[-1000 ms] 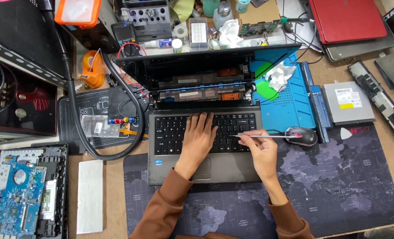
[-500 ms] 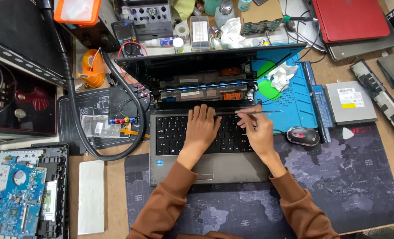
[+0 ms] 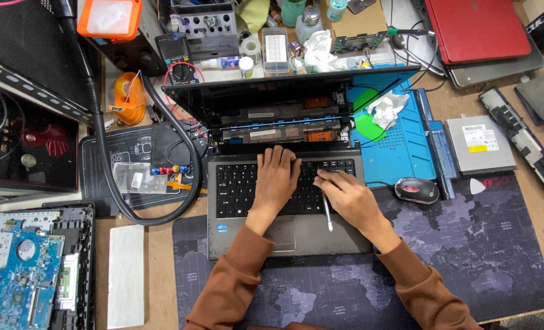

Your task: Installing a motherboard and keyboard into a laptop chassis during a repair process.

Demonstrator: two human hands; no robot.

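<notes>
Mid-frame: left hand [image 3: 276,177] flat, fingers spread on laptop keyboard [image 3: 241,186]; right hand [image 3: 348,197] pinches thin tool [image 3: 327,214], shaft trailing toward bottom.

An electronics repair workshop: a half-dismantled laptop [image 3: 284,183] sits open on a cluttered tabletop [image 3: 162,256], its hinge cover off. Around it lie a bare blue circuit board [image 3: 24,275], a removed optical drive [image 3: 480,143], a multimeter [image 3: 175,55], a blue repair mat [image 3: 400,153], a tray of screwdriver bits [image 3: 207,27] and a closed red laptop [image 3: 477,27].
</notes>
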